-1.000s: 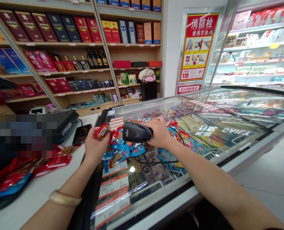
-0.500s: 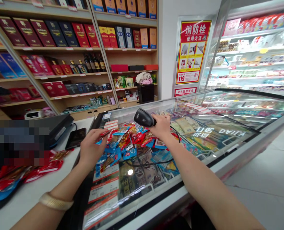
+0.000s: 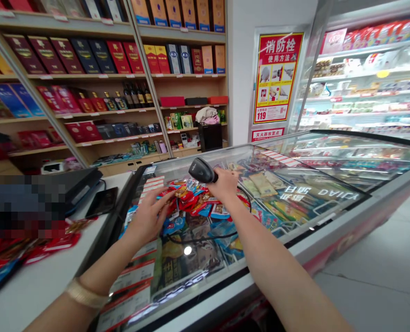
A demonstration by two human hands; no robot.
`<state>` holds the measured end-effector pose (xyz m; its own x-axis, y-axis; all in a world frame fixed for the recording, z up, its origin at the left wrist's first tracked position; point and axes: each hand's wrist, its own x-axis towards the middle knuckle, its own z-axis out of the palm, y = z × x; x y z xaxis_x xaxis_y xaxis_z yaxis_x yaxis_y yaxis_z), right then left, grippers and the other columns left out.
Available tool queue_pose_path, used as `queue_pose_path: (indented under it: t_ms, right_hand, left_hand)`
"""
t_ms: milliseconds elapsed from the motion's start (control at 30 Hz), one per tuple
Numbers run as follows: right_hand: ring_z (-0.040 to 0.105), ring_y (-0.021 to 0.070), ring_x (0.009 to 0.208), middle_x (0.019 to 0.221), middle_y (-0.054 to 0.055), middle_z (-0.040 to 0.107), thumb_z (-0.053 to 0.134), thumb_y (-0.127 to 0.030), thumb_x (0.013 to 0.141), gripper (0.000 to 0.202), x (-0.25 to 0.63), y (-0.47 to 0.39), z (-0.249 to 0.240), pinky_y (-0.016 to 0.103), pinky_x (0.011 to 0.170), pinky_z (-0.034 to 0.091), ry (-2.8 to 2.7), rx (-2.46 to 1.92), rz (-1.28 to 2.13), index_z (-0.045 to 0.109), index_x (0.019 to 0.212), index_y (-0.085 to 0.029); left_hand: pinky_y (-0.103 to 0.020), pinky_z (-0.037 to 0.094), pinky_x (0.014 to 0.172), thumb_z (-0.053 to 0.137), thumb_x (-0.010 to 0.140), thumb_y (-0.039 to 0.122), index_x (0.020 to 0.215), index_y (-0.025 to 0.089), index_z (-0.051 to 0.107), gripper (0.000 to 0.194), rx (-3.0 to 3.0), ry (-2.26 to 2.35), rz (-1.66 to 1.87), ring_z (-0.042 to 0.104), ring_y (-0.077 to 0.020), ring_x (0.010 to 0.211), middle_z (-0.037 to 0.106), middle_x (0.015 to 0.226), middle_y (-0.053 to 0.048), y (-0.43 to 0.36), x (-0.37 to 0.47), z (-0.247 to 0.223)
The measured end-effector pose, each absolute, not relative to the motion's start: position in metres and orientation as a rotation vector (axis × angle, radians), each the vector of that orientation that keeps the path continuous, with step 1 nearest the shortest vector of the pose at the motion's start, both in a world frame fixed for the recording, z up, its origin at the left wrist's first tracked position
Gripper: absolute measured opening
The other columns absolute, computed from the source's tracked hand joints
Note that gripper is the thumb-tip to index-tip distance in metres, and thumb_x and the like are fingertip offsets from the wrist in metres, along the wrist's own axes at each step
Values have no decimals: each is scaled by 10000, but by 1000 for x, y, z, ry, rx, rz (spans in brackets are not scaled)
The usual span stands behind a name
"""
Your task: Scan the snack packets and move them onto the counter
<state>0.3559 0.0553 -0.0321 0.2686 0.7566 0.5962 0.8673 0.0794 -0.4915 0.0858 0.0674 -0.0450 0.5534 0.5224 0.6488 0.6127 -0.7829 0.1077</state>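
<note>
A black handheld barcode scanner (image 3: 202, 170) is gripped in my right hand (image 3: 224, 184), its head pointing left above the snack packets. Its black cord (image 3: 205, 239) loops over the freezer's glass top. My left hand (image 3: 149, 216) reaches over the left part of the pile of red and blue snack packets (image 3: 194, 200). Its fingers are stretched forward and apart, the tips at the packets; no packet shows clearly held in it. A pale bangle (image 3: 87, 293) sits on my left wrist.
A chest freezer (image 3: 205, 302) with a glass lid lies before me. On the white counter (image 3: 58, 276) at left are more snack packets (image 3: 49, 246), a phone (image 3: 103, 202) and a dark device (image 3: 79, 189). Shelves of boxed goods (image 3: 111, 57) stand behind; a lit display fridge (image 3: 367, 83) is at right.
My left hand has moved right onto the pile and no longer shows the red packet it pinched. The scanner in my right hand has shifted slightly left. The view has tilted slightly.
</note>
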Motion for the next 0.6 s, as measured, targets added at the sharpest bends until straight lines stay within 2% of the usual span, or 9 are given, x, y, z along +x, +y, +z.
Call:
queue_pose_path:
  t_ms: [167, 267, 367, 467, 533, 600]
  right_hand:
    - [655, 254, 976, 1015, 56, 770, 674, -334, 789, 221, 353, 52, -30, 389, 893, 301, -1538, -1676, -146, 737, 985, -254]
    - [657, 263, 968, 995, 67, 772, 682, -347, 787, 226, 351, 51, -29, 399, 901, 300, -1541, -1680, -141, 742, 981, -248]
    - [659, 265, 971, 991, 57, 775, 692, -360, 783, 222, 350, 51, -29, 402, 906, 298, -1545, -1659, -130, 745, 969, -252]
    - [658, 261, 971, 1005, 56, 774, 699, -369, 785, 219, 349, 52, -30, 399, 909, 301, -1555, -1641, -127, 744, 964, -252]
    - [657, 258, 968, 1022, 61, 772, 706, -372, 780, 227, 349, 52, -31, 395, 905, 306, -1561, -1631, -134, 742, 969, -252]
    - [658, 257, 962, 1019, 64, 771, 704, -375, 779, 222, 348, 52, -32, 392, 897, 311, -1569, -1625, -146, 741, 960, -252]
  left_hand:
    - [-483, 517, 1009, 560, 823, 364, 1102, 223, 713, 348, -2332, -1295, -1127, 642, -318, 1113, 672, 1190, -145, 59, 5, -43]
    - [-521, 509, 1003, 590, 743, 398, 1063, 274, 692, 358, -1950, -1662, -1135, 636, -332, 1084, 680, 1120, -91, 56, -47, -27]
    - [-627, 458, 1019, 575, 728, 502, 1128, 270, 651, 468, -1675, -1948, -928, 570, -413, 1199, 652, 1246, -108, 51, -93, -6]
    - [-628, 469, 973, 555, 709, 616, 1091, 228, 617, 548, -1584, -2242, -781, 562, -431, 1198, 633, 1273, -155, 51, -130, 6]
    - [-580, 498, 921, 552, 661, 674, 929, 242, 572, 509, -1607, -2382, -728, 595, -406, 1132, 688, 1059, -126, 57, -148, 7]
    - [-535, 521, 842, 560, 602, 697, 783, 261, 490, 477, -1643, -2474, -698, 639, -384, 976, 654, 747, -68, 65, -159, 7]
